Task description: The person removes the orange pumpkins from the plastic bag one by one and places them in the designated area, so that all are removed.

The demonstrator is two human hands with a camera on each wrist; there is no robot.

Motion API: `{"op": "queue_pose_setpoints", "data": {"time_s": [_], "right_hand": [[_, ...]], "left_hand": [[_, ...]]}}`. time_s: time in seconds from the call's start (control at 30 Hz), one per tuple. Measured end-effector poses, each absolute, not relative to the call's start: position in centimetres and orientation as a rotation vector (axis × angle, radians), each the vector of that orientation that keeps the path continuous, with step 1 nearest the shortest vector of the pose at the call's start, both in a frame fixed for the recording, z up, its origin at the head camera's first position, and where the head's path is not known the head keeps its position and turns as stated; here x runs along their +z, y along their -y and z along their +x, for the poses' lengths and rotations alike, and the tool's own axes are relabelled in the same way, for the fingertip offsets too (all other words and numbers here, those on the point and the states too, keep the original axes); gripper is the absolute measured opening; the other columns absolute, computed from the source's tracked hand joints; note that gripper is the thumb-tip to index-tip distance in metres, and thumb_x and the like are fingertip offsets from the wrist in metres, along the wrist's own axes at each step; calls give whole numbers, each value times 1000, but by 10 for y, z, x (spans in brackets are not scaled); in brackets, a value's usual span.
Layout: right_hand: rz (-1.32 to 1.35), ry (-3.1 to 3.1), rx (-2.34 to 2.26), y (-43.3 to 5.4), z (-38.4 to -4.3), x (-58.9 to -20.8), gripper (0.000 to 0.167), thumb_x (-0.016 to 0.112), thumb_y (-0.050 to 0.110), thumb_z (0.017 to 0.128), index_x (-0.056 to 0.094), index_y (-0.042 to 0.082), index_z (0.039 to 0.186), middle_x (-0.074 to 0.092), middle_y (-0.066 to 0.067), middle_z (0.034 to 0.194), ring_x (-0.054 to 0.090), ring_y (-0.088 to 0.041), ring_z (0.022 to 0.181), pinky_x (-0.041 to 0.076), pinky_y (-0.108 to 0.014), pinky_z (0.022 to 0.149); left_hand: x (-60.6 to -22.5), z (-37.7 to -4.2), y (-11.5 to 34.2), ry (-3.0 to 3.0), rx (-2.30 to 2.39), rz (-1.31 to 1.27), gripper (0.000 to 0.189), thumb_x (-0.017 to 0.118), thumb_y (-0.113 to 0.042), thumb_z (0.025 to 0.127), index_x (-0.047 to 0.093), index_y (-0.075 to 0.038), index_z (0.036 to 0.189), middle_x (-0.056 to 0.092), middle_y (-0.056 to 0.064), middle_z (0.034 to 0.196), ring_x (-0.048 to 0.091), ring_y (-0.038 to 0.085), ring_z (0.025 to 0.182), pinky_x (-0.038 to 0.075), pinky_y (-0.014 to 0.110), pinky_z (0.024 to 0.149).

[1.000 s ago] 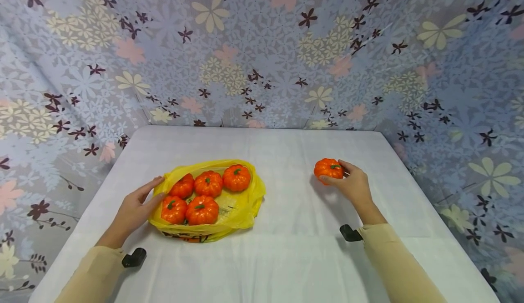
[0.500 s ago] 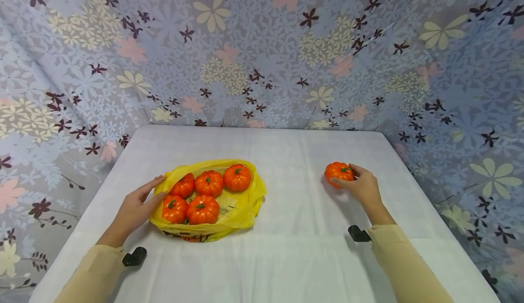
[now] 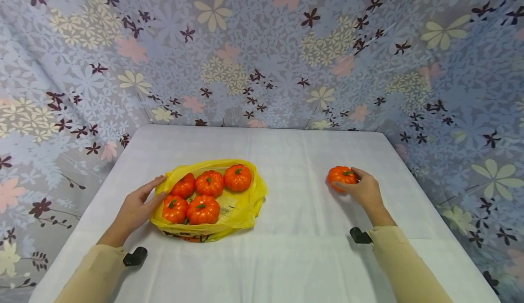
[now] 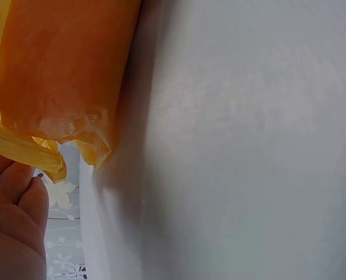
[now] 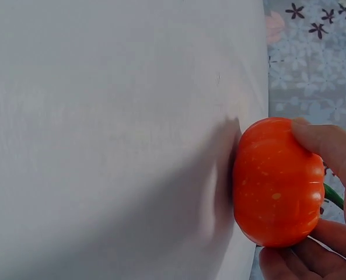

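Observation:
My left hand (image 3: 135, 209) holds the left rim of a yellow plastic bag (image 3: 239, 207), its thumb and index finger at the edge; the left wrist view shows fingers (image 4: 15, 181) reaching up behind the bag's crumpled flap (image 4: 50, 163). Inside the open bag lie several small orange pumpkins (image 3: 203, 209) with green stems, one tipped on its side. Over on the right, my right hand (image 3: 364, 191) grips another orange pumpkin (image 3: 341, 178) between thumb and fingers. In the right wrist view this pumpkin (image 5: 278, 184) is at the white tabletop, its shadow meeting it.
A white cloth covers the table (image 3: 282, 266). Flowered fabric (image 3: 262, 57) hangs behind and at both sides. Black wrist devices (image 3: 135, 256) sit at both cuffs.
My right hand has moved right and slightly nearer with its pumpkin, lowering it to the tabletop. The left hand and the bag keep their places.

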State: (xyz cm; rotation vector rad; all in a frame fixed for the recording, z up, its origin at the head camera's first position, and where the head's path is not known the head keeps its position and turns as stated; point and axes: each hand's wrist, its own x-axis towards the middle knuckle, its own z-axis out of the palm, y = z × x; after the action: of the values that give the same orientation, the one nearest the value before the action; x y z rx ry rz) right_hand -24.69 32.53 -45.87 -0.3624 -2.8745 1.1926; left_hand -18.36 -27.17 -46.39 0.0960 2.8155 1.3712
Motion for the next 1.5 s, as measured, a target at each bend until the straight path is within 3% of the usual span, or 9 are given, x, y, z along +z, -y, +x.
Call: {"op": "queue_pose_setpoints", "data": {"time_s": [0.57,0.9,1.5], "right_hand": [[-427,2912,1185,-331,-250,-460,94,77,36,89,26,-8,154,32,-31,155,33,-48,139,31,-58,114],[-358,2832,1130,-337,-249,-458,120,87,42,78,10,-1,160,14,-34,160,19,-52,144,25,-69,111],[-215,2748,1028,-330,-257,-422,121,89,43,75,13,4,161,16,-30,161,18,-50,146,23,-70,112]], "left_hand": [[-465,-184,272,-2818,1368,102,62,58,-41,102,43,-8,153,32,17,160,24,41,148,24,62,115],[-466,-184,273,-2833,1389,121,61,59,-39,102,45,-7,152,34,18,159,26,40,148,25,62,115],[-465,-184,272,-2837,1382,136,61,58,-39,103,44,-6,152,33,18,159,25,41,148,24,63,115]]}}
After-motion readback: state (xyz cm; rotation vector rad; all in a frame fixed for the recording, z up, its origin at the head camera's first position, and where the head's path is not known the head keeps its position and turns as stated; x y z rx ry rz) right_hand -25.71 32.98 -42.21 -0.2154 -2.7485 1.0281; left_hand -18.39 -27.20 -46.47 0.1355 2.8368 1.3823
